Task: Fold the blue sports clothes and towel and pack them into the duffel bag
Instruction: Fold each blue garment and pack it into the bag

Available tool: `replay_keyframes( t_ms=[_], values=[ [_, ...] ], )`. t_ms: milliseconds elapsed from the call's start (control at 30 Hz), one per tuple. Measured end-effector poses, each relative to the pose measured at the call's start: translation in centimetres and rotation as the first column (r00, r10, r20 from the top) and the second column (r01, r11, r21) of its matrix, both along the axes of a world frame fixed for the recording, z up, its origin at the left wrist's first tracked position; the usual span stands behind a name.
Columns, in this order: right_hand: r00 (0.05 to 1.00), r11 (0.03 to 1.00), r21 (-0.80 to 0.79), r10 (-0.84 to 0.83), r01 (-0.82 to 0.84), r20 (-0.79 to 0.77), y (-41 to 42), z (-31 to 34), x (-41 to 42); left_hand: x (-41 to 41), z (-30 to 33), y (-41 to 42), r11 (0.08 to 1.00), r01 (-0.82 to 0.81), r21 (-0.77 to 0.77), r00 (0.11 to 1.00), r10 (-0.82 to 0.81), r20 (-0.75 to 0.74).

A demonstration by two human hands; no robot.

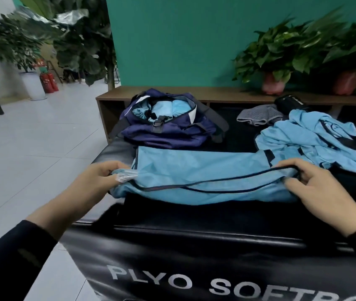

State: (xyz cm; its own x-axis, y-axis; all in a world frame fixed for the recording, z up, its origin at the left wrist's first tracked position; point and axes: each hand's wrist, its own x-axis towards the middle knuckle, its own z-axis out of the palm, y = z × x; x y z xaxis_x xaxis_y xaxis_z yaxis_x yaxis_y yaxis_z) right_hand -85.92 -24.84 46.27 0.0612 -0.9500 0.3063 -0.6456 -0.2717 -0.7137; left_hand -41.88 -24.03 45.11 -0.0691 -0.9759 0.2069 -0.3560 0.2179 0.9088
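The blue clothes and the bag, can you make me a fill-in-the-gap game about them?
1. Both hands, the left hand and the right hand, grip the light blue garment at its two ____.
2. The duffel bag is dark ____ and stands open.
3. Inside the bag already lies something light ____.
4. The crumpled blue clothes lie to the ____ of the bag.

Missing words: ends; blue; blue; right
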Motion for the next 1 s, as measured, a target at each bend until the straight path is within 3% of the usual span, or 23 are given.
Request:
replay_keyframes(
  t_ms=[100,233,300,333,400,433,467,533,600,667,767,867,1000],
  values=[
    [0.997,0.997,0.072,0.002,-0.007,0.079,-0.9,1.2,1.2,0.8,0.7,-0.8,0.995,0.011,0.104,0.985,0.008,-0.173],
    [0.992,0.986,0.113,-0.124,0.125,-0.02,-4.6,1.7,2.5,0.1,1.0,-3.8,0.988,-0.107,0.114,0.977,0.125,-0.17],
    [0.98,0.971,0.146,-0.178,0.189,-0.086,-6.8,1.8,3.0,-0.1,1.0,-6.5,0.961,-0.269,0.058,0.961,0.272,-0.046],
    [0.971,0.959,0.181,-0.196,0.219,-0.137,-7.9,1.7,3.2,-0.2,1.0,-8.0,0.934,-0.358,0.0,0.93,0.356,0.089],
    [0.921,0.937,0.194,-0.218,0.29,-0.324,-9.6,1.3,3.7,-0.1,1.2,-10.2,0.842,-0.502,-0.199,0.754,0.539,0.376],
    [0.879,0.939,0.115,-0.254,0.325,-0.404,-10.0,1.1,4.0,-0.4,1.4,-10.7,0.797,-0.511,-0.321,0.677,0.604,0.42],
    [0.854,0.944,-0.002,-0.301,0.331,-0.425,-10.1,1.1,4.3,-1.2,1.6,-10.8,0.765,-0.475,-0.434,0.658,0.637,0.402],
    [0.868,0.942,-0.215,-0.325,0.26,-0.375,-9.6,1.0,5.8,-4.1,1.9,-10.0,0.755,-0.319,-0.572,0.721,0.585,0.37],
    [0.91,0.952,-0.267,-0.236,0.147,-0.341,-8.5,0.9,8.6,-7.7,1.2,-9.2,0.836,-0.116,-0.536,0.764,0.42,0.489],
    [0.924,0.983,-0.179,-0.1,0.035,-0.37,-7.8,0.0,11.6,-10.6,-0.6,-9.5,0.923,0.038,-0.383,0.75,0.227,0.622],
    [0.827,0.996,0.057,0.083,-0.061,-0.556,-7.6,-2.5,14.4,-12.9,-3.4,-10.5,0.96,0.199,-0.199,0.61,0.037,0.792],
    [0.72,0.976,0.214,0.183,-0.048,-0.669,-8.1,-4.2,14.0,-12.7,-4.9,-11.1,0.972,0.227,-0.058,0.519,-0.07,0.852],
    [0.72,0.961,0.275,0.171,0.028,-0.673,-8.8,-5.1,11.7,-10.4,-4.7,-11.4,0.981,0.196,-0.011,0.467,-0.083,0.88]
  ],
)
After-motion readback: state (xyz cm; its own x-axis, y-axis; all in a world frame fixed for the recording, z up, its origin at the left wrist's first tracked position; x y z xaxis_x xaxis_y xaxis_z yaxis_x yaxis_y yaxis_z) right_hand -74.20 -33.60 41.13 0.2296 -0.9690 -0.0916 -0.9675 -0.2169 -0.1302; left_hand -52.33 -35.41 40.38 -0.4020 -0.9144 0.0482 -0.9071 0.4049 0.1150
